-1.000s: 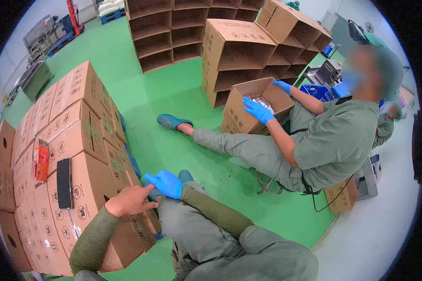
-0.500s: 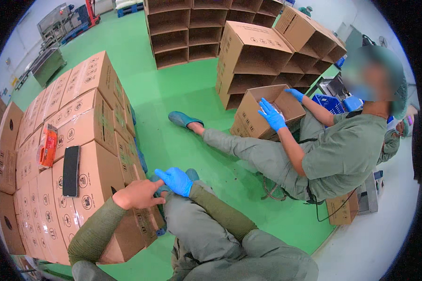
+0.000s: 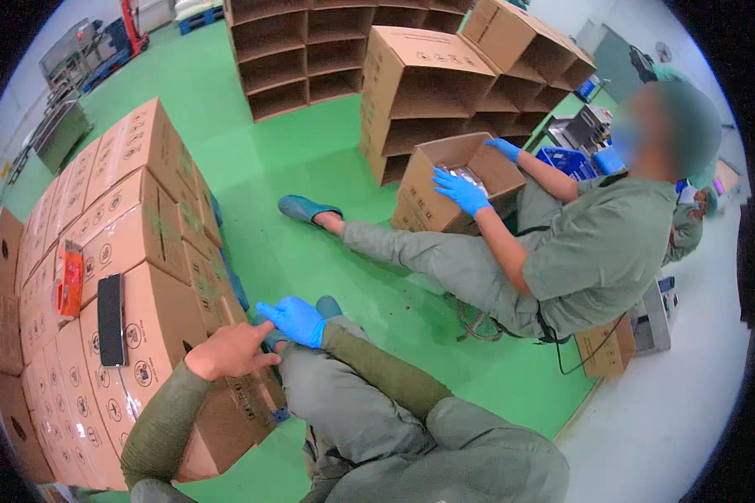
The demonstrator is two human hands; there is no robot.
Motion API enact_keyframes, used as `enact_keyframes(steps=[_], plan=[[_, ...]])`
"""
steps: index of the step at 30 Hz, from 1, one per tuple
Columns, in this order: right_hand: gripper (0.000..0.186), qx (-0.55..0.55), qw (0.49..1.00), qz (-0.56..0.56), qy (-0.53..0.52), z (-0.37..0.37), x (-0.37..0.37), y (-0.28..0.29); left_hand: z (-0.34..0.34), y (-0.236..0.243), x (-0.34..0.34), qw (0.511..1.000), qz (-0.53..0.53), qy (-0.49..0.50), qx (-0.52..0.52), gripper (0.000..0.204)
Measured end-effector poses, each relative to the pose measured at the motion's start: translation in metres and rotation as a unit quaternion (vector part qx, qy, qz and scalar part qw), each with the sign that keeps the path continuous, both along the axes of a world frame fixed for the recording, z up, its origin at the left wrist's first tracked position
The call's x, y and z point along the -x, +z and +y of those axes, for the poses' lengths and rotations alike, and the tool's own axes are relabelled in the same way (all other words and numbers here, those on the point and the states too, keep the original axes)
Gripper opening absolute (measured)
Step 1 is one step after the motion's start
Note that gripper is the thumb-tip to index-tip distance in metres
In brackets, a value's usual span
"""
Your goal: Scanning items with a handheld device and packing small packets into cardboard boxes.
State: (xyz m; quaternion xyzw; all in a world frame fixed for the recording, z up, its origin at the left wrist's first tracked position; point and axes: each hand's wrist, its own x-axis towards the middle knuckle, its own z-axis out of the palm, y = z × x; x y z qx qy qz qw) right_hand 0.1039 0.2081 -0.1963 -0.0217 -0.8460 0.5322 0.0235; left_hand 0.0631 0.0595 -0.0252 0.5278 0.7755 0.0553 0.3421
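Observation:
My left hand (image 3: 231,352), bare below a green sleeve, reaches over my leg with thumb and fingers apart. Its fingertips meet my right hand (image 3: 295,321), which wears a blue glove and has its fingers mostly curled. Anything between the right fingers is hidden. Both hands are above my knee in grey trousers (image 3: 344,394), beside a stack of taped cardboard boxes (image 3: 172,314) on the left. A dark phone (image 3: 111,318) lies on top of those boxes. Next to it is an orange thing (image 3: 70,281) that looks like a tape dispenser.
A co-worker in green (image 3: 596,251) sits at the right, gloved hands at an open carton (image 3: 415,189) holding silvery packs. Behind stand open empty cartons stacked sideways (image 3: 428,50). The co-worker's leg (image 3: 394,243) stretches across the green floor (image 3: 302,168).
The whole view has shifted, moving the scene slightly left. The co-worker's near hand has lowered to the carton, and silvery packs now show inside. My hands keep nearly the same pose together.

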Motion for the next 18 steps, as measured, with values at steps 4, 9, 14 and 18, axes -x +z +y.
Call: enact_keyframes(steps=[4,9,14,18], plan=[[0.068,0.016,1.000,0.006,0.000,0.000,0.001,0.003,0.001,0.000,-0.001,1.000,0.019,0.006,-0.007,0.048],[0.063,0.016,1.000,-0.019,0.016,0.002,-0.001,0.025,-0.003,-0.004,0.001,1.000,0.030,0.007,-0.002,0.050],[0.059,0.069,0.993,-0.077,0.049,0.006,-0.014,0.070,-0.005,0.050,-0.002,0.999,-0.049,0.008,-0.016,0.063],[0.058,-0.001,0.997,-0.072,0.037,0.027,-0.021,0.054,0.017,0.115,-0.025,0.950,-0.212,0.054,-0.223,0.070]])
